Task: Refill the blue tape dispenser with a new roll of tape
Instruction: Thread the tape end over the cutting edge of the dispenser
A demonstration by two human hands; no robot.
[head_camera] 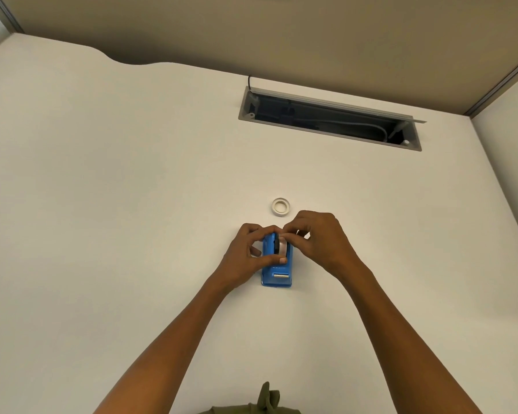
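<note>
Soft, even, warm-tinted light, faint shadows beside both forearms, sharp focus, wide-angle bending at the edges.

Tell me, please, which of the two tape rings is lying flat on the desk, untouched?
The small white ring just beyond the hands lies flat and untouched; the other roll stands on edge in the blue tape dispenser, pinched by the right hand.
</note>
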